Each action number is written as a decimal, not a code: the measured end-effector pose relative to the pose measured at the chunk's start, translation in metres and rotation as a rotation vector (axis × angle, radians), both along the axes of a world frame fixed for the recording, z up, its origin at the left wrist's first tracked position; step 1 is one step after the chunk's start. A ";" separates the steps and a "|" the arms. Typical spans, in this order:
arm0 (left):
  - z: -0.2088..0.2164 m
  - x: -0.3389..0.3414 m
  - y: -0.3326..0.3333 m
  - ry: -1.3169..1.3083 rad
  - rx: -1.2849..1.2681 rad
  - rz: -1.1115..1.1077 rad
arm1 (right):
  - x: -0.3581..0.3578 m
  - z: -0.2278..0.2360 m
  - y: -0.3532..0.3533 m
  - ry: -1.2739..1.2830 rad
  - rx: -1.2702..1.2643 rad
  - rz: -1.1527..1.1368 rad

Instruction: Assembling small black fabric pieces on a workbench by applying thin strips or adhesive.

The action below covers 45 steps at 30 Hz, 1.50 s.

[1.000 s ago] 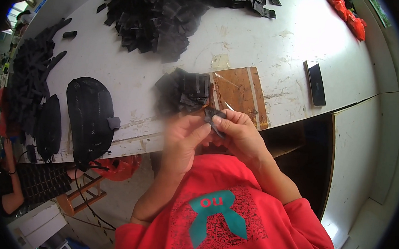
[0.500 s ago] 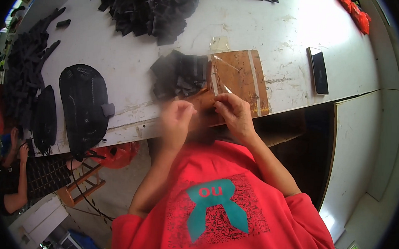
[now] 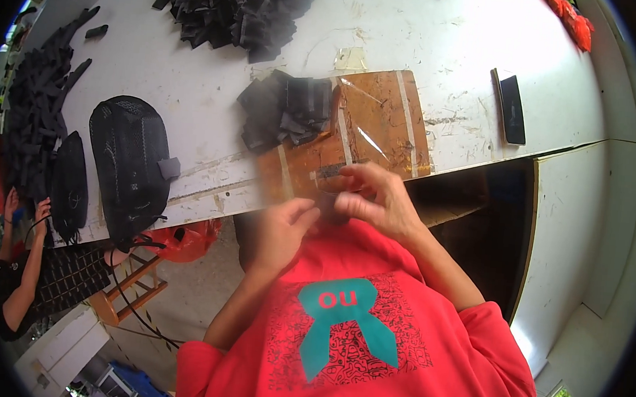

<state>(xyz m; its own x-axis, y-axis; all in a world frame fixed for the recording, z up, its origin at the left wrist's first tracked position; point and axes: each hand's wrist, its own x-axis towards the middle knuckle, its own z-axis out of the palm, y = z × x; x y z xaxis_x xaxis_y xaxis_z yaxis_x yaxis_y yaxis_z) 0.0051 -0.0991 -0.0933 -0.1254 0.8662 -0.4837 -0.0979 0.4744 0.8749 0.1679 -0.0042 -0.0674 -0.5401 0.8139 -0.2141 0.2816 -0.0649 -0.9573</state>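
Note:
My left hand (image 3: 285, 231) is at the table's front edge, slightly blurred, with thumb and fingers drawn together. Whatever it pinches, if anything, is too small or dark to make out. To its right, my right hand (image 3: 383, 201) has its thumb apart from its curved fingers. Those fingertips reach over the front of a brown board (image 3: 380, 103) crossed by pale tape strips. Close by them, a small dark strip (image 3: 328, 172) lies on the board. A pile of black fabric pieces (image 3: 287, 108) rests on the board's left part.
A large heap of black pieces (image 3: 239, 8) covers the far table. Farther left are a black mesh pouch (image 3: 129, 163), a narrower black pouch (image 3: 72, 185) and more black strips (image 3: 36, 112). A phone (image 3: 512, 109) lies right. A co-worker's hands (image 3: 41, 216) show at left.
Both hands have come nearer to my body, exposing the board's front part and the dark strip. The right thumb and fingers have spread from a pinch.

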 end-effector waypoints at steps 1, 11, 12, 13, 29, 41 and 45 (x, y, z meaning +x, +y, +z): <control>0.004 -0.001 0.003 0.002 0.007 -0.004 | 0.002 0.003 -0.004 0.036 0.017 0.053; 0.061 0.012 0.038 -0.333 0.137 0.257 | -0.006 0.022 -0.009 -0.151 0.914 -0.149; 0.061 0.012 0.040 -0.346 0.130 0.224 | -0.006 0.024 -0.009 -0.149 0.916 -0.148; 0.061 0.013 0.043 -0.361 0.121 0.192 | -0.006 0.025 -0.008 -0.196 0.967 -0.106; 0.049 0.012 0.041 -0.440 0.146 0.233 | -0.010 0.029 -0.010 -0.114 0.644 -0.039; 0.045 0.006 0.047 -0.487 0.046 0.259 | -0.016 0.033 -0.008 -0.240 0.845 0.026; 0.052 0.008 0.043 -0.184 0.182 0.124 | -0.015 0.044 -0.003 0.007 0.287 -0.062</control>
<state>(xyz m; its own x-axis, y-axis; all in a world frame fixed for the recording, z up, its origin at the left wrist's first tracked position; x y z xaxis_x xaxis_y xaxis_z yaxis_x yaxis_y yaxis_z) 0.0135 -0.0557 -0.0409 -0.1604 0.9245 -0.3458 -0.3100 0.2854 0.9069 0.1532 -0.0072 -0.0237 -0.4882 0.8721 0.0331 0.2787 0.1917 -0.9410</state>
